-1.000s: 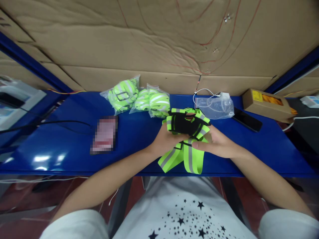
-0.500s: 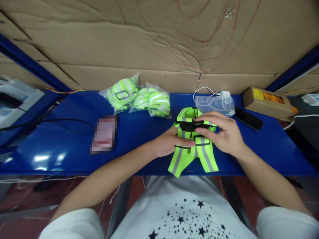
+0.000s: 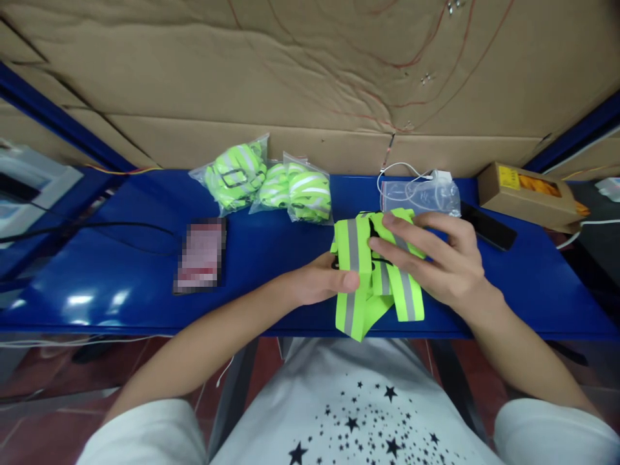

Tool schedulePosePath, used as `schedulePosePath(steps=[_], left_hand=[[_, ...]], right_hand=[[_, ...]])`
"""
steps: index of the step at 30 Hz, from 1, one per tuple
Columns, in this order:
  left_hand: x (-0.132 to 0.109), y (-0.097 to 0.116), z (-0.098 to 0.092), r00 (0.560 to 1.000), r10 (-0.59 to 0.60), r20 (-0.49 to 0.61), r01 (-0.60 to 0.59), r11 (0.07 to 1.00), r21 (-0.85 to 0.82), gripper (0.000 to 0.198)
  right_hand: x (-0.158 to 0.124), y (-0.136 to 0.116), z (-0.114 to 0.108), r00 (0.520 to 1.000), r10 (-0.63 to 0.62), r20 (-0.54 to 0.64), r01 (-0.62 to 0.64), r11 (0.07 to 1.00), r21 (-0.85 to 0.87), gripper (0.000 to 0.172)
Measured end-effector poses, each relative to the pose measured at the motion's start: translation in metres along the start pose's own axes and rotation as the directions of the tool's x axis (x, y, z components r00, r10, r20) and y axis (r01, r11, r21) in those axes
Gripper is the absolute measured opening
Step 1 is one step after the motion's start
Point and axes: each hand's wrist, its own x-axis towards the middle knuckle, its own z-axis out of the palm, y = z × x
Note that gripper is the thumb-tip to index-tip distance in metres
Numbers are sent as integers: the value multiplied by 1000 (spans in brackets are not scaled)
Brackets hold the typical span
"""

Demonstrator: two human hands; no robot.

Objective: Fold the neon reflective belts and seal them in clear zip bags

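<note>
A neon yellow-green reflective vest (image 3: 354,303) made of straps with grey stripes is bunched over the front of the blue table. My left hand (image 3: 323,280) is closed on its left side, the thumb pressing over a strap and the other fingers hidden beneath. On the other side, my right hand (image 3: 448,258) grips the upper right folds between thumb and fingers. Loops of strap hang down toward the table's front edge. Black trim shows between the folds, partly covered by my right fingers.
Clear bags holding similar neon straps (image 3: 236,175) (image 3: 310,194) lie at the back. A phone with a blurred screen (image 3: 200,255) is at left. Behind my right hand are an empty-looking clear bag (image 3: 421,197), a white charger (image 3: 441,178), a black phone (image 3: 489,226) and a cardboard box (image 3: 526,197).
A striped strap now lies folded up over the left part of the vest, covering the black trim there. My right hand has shifted slightly right, and the view has tilted a little.
</note>
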Motion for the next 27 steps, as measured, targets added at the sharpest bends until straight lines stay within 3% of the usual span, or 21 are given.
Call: schedulePosePath(steps=[4, 7, 9, 11, 14, 15, 17, 19, 22, 24, 27], left_hand=[[7, 1, 7, 996, 12, -94, -17, 998, -55, 73], [12, 2, 9, 980, 8, -197, -32, 992, -118, 61], [13, 4, 9, 973, 6, -231, -40, 989, -142, 58], [12, 5, 8, 977, 1, -215, -32, 989, -142, 59], [9, 5, 9, 989, -18, -148, 6, 997, -77, 61], [8, 5, 10, 990, -12, -137, 8, 1000, -26, 60], [5, 4, 10, 989, 6, -145, 7, 996, 87, 56], [4, 2, 11, 981, 16, -192, 8, 992, 123, 54], [6, 0, 11, 983, -37, -178, 33, 999, -25, 59], [9, 1, 12, 992, -61, -107, 49, 993, -110, 62], [11, 4, 17, 999, -29, -40, 22, 985, -173, 65]], right_hand=[[9, 2, 5, 999, -45, -7, 45, 997, 60, 54], [11, 7, 12, 997, -41, 68, 29, 985, 170, 57], [10, 9, 17, 999, -5, 51, -9, 961, 276, 57], [8, 11, 22, 990, 141, -29, -118, 911, 395, 47], [8, 11, 26, 898, 430, -98, -312, 776, 548, 47], [9, 10, 26, 879, 474, -47, -356, 721, 594, 53], [11, 9, 25, 871, 458, 176, -446, 592, 671, 59], [14, 6, 25, 827, 402, 393, -552, 448, 703, 50], [17, -1, 28, 738, 474, 481, -651, 311, 692, 45], [20, -3, 28, 727, 531, 435, -647, 320, 692, 44], [27, -1, 20, 849, 469, 242, -485, 512, 709, 38]])
